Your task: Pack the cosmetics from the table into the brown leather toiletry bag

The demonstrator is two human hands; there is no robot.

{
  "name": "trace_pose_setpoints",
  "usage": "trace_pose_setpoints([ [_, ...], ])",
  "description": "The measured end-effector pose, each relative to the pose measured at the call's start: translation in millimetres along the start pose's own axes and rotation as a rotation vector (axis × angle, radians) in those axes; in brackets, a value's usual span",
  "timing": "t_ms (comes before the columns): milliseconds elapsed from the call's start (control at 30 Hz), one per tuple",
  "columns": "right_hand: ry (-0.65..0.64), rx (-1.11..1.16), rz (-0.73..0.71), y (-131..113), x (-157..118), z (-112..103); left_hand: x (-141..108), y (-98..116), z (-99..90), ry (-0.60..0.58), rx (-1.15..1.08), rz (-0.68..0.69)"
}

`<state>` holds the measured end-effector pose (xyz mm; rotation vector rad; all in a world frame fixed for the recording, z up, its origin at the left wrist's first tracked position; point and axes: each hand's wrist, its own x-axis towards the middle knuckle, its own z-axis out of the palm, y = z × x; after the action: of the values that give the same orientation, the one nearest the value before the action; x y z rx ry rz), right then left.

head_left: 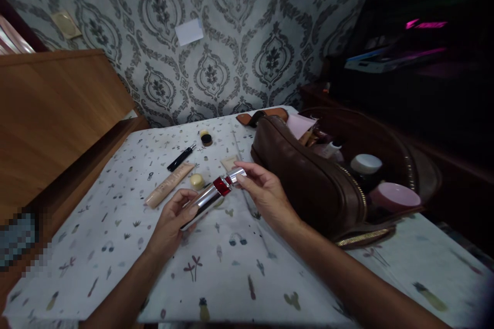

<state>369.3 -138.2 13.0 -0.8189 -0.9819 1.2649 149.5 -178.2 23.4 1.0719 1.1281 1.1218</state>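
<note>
A silver cosmetic bottle [204, 202] with a red collar lies tilted in my left hand [172, 218], its fingers wrapped round the body. At the upper end, my right hand [268, 193] pinches the silver cap [236, 175] between thumb and fingers. Cap and neck are in line; whether they are fully apart I cannot tell. Close behind my hands are a small pale-yellow jar [196, 181], a beige tube [170, 185] and a flat beige packet [230, 162], partly hidden.
A brown leather bag [309, 180], unzipped and full of cosmetics, stands right of my hands. A black tube [181, 158] and a dark round pot [207, 140] lie farther back on the patterned tablecloth [116, 226]. Wooden furniture [57, 113] borders the left side.
</note>
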Motion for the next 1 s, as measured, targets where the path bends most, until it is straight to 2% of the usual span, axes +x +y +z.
trace_pose_setpoints([
  [267, 0.035, -0.064, 0.04, -1.9, -0.9, 0.1, -0.2, -3.9, -1.8, 0.022, 0.134, 0.136],
  [467, 0.05, -0.066, 0.032, -0.6, -0.2, -0.1, -2.5, -2.8, -2.1, 0.059, 0.27, 0.176],
  [767, 0.043, -0.093, 0.045, -6.0, -1.7, 2.0, -7.7, -1.1, 3.6, 0.064, 0.265, 0.207],
  [1000, 0.034, -0.109, -0.002, -4.1, -2.5, 1.9, -8.9, 2.0, 5.2, 0.074, 0.261, 0.207],
])
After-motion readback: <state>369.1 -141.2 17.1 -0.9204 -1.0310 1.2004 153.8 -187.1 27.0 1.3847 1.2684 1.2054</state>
